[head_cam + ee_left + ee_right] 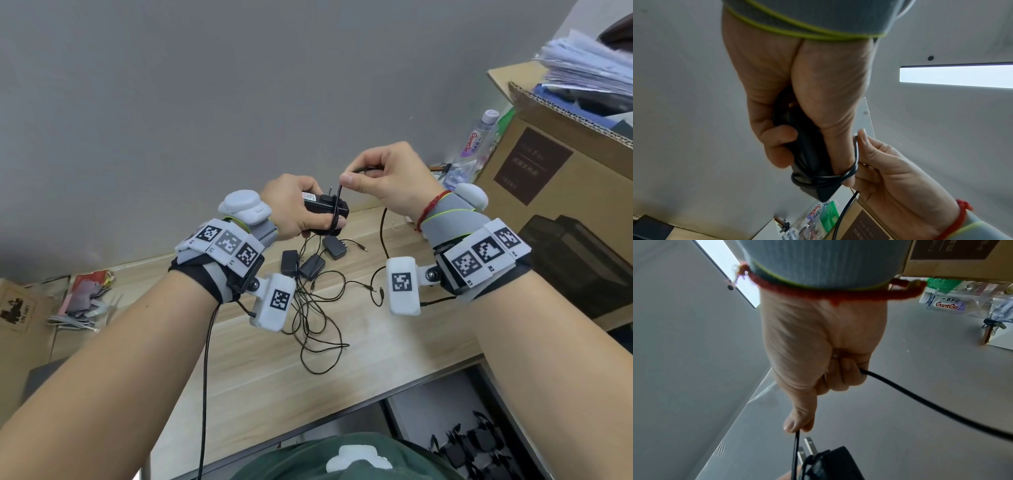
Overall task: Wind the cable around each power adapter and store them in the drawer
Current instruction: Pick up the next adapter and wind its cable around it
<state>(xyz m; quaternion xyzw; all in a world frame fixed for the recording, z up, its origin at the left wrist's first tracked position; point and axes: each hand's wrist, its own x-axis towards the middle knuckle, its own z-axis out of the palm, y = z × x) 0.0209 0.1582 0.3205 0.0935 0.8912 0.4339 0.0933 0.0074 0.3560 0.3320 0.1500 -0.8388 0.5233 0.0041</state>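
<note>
While the left hand [291,209] grips a black rectangular plastic power adapter [325,209] above the pale wooden worktop [394,346], fingers curled under its body and thumb along its side, the right hand [387,178] pinches that adapter's thin black cable [337,202] between thumb and forefinger just above it, the other fingers curled over the slack. A few turns of cable already lie around the adapter's end, one loop also passing over the left thumb in the left wrist view, and two metal prongs stand up beside the taut strand. Both hands are raised, close together but not touching, wrists strapped in grey bands with white marker blocks. The loose tail drops from the right hand toward the worktop. Below, three more black adapters [310,265] lie near one another on the worktop with their thin cables [318,329] tangled in loose loops. An open drawer [421,425] under the worktop's front edge holds several black adapters [469,445]; their number cannot be told. At the right, a brown cardboard box [548,171] stands with a stack of papers [589,65] on it, and one clear plastic water bottle [474,144] stands beside it.
</note>
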